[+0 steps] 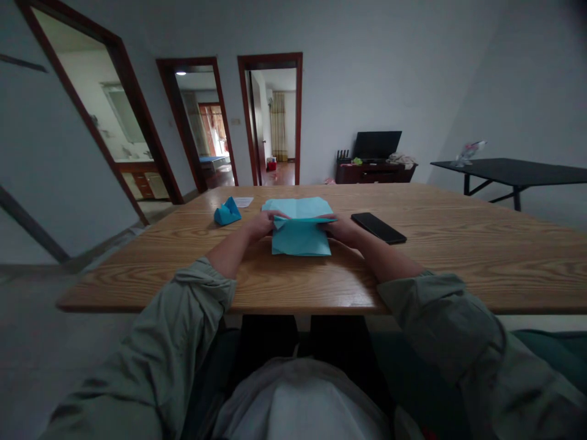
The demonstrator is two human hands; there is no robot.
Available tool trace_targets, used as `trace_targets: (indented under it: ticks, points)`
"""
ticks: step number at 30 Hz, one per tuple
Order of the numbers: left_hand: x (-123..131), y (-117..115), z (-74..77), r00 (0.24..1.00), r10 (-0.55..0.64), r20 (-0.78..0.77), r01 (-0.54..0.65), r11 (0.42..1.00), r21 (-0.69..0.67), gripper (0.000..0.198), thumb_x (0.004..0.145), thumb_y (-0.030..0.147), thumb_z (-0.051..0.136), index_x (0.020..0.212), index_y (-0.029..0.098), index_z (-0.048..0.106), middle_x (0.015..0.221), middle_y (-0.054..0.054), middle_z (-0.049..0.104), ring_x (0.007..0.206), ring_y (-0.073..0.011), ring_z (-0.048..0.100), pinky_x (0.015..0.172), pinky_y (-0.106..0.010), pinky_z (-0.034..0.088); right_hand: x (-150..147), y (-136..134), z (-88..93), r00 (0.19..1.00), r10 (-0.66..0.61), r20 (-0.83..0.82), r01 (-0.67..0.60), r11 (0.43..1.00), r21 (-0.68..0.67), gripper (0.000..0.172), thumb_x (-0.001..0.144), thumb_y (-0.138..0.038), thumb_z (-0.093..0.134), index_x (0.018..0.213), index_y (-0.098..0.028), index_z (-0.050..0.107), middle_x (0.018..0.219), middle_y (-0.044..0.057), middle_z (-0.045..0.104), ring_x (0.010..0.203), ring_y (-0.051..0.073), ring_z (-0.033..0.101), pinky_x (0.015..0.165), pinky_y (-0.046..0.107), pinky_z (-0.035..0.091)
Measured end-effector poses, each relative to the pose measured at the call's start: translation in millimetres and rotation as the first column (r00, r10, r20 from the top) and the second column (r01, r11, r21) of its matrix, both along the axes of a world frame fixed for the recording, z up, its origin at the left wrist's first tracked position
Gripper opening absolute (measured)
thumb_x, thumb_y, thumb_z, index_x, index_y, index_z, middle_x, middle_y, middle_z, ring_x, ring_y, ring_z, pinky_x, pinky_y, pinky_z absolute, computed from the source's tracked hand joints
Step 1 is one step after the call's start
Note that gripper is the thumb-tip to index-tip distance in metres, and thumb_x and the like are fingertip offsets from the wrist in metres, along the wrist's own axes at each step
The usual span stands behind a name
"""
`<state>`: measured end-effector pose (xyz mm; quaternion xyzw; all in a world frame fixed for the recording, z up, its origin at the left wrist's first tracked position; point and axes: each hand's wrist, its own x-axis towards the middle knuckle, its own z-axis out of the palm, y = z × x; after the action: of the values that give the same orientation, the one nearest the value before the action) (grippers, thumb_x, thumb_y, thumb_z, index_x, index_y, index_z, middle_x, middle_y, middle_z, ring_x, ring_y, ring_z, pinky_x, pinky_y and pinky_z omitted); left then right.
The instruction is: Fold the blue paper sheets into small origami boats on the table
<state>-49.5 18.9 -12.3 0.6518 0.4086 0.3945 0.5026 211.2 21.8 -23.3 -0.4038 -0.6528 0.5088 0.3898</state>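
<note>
- The blue paper sheet [300, 237] was laid on the wooden table [463, 260], directly in front of the person, with a flap folded across its middle and a further layer showing on the far side.
- The left hand [260, 224] was closed on the left end of the flap, and the paper was grasped there between the fingers and thumb as far as could be seen.
- The right hand [342, 231] was closed in the same way on the right end of the flap, though its fingertips were partly hidden.
- The sheet appeared to be held from both ends so that the flap was kept level and the paper was stopped from sliding.
- A folded blue paper shape [227, 212] was placed to the left and farther away, just beside a white paper slip [243, 201]; both lay clear of the hands' working space.
- A black phone [378, 227] was left lying at an angle just to the right of the right hand, seemingly beyond the sheet's reach.
- Grey-green sleeves [440, 318] were pushed up the forearms, apparently keeping the cuffs off the paper.
- A low dark cabinet [372, 173] with a black screen [376, 145] was placed against the far wall, and a black table [513, 171] stood to the far right.
</note>
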Motion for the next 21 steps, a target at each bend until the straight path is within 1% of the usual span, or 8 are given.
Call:
trace_targets:
  ticks: [3, 6, 9, 11, 14, 16, 19, 21]
  points:
    - [-1, 3, -0.3, 0.998, -0.062, 0.034, 0.063, 0.997, -0.037, 0.021, 0.063, 0.018, 0.069, 0.084, 0.014, 0.070, 0.100, -0.009, 0.069, 0.083, -0.0188, 0.063, 0.072, -0.031, 0.051, 2, -1, 4.1, 1.000, -0.005, -0.020, 0.007, 0.996, 0.085, 0.014, 0.066, -0.018, 0.069, 0.079, -0.018, 0.073, 0.093, 0.005, 0.071, 0.087, 0.018, 0.061, 0.086, 0.033, 0.047]
    - [-3, 3, 1.5, 0.981, -0.135, 0.137, 0.155, 0.977, -0.147, 0.022, 0.063, 0.020, 0.065, 0.083, 0.012, 0.070, 0.108, -0.013, 0.067, 0.088, -0.0212, 0.063, 0.077, -0.033, 0.051, 4, -3, 8.2, 0.997, 0.012, -0.079, -0.003, 0.993, 0.114, 0.011, 0.060, -0.015, 0.068, 0.070, -0.018, 0.072, 0.102, 0.006, 0.070, 0.091, 0.018, 0.061, 0.087, 0.033, 0.046]
    - [-3, -3, 3.7, 0.963, -0.192, 0.191, 0.239, 0.933, -0.268, 0.034, 0.070, 0.034, 0.063, 0.094, 0.011, 0.068, 0.105, -0.014, 0.066, 0.085, -0.0215, 0.063, 0.074, -0.033, 0.051, 3, -5, 9.2, 0.999, 0.011, -0.045, -0.006, 0.994, 0.109, 0.007, 0.060, -0.015, 0.067, 0.066, -0.016, 0.070, 0.109, 0.009, 0.068, 0.088, 0.020, 0.062, 0.082, 0.034, 0.047]
    - [-2, -8, 4.1, 0.967, -0.212, 0.144, 0.245, 0.928, -0.279, 0.042, 0.069, 0.038, 0.068, 0.103, 0.014, 0.065, 0.097, -0.010, 0.065, 0.080, -0.0185, 0.062, 0.071, -0.031, 0.050, 1, -6, 8.5, 1.000, 0.012, 0.006, -0.012, 0.994, 0.107, 0.007, 0.061, -0.016, 0.066, 0.067, -0.016, 0.070, 0.112, 0.009, 0.066, 0.088, 0.021, 0.062, 0.080, 0.035, 0.048]
    - [1, -11, 3.2, 0.969, -0.246, -0.009, 0.240, 0.952, -0.191, 0.053, 0.059, 0.029, 0.080, 0.107, 0.017, 0.061, 0.091, -0.005, 0.062, 0.076, -0.0147, 0.060, 0.068, -0.026, 0.048, -2, -6, 8.2, 0.999, -0.012, 0.041, 0.006, 0.991, 0.134, 0.013, 0.064, -0.019, 0.065, 0.076, -0.017, 0.071, 0.109, 0.008, 0.067, 0.091, 0.020, 0.061, 0.082, 0.033, 0.048]
    - [2, -9, 1.8, 0.974, -0.213, -0.080, 0.207, 0.975, -0.083, 0.054, 0.057, 0.027, 0.082, 0.106, 0.017, 0.060, 0.096, -0.006, 0.061, 0.079, -0.0147, 0.060, 0.068, -0.025, 0.048, -4, -6, 9.6, 0.997, -0.073, 0.018, 0.070, 0.988, 0.134, 0.025, 0.071, -0.023, 0.062, 0.094, -0.019, 0.069, 0.104, 0.006, 0.067, 0.087, 0.018, 0.061, 0.080, 0.032, 0.048]
    - [0, -1, -1.0, 0.990, -0.091, -0.112, 0.101, 0.991, 0.086, 0.052, 0.061, 0.030, 0.079, 0.108, 0.019, 0.058, 0.104, -0.007, 0.059, 0.083, -0.0157, 0.059, 0.069, -0.026, 0.048, -4, -6, 13.5, 0.987, -0.159, -0.031, 0.160, 0.987, 0.020, 0.042, 0.083, -0.034, 0.048, 0.123, -0.022, 0.054, 0.098, 0.006, 0.067, 0.077, 0.017, 0.062, 0.070, 0.031, 0.050]
    - [-3, 4, -2.7, 0.988, -0.046, -0.147, 0.066, 0.989, 0.131, 0.054, 0.065, 0.033, 0.076, 0.113, 0.020, 0.056, 0.106, -0.008, 0.058, 0.082, -0.0163, 0.059, 0.068, -0.027, 0.048, -2, -7, 15.3, 0.988, -0.153, -0.010, 0.152, 0.987, -0.060, 0.048, 0.089, -0.043, 0.038, 0.131, -0.021, 0.047, 0.101, 0.008, 0.066, 0.077, 0.019, 0.063, 0.067, 0.030, 0.051]
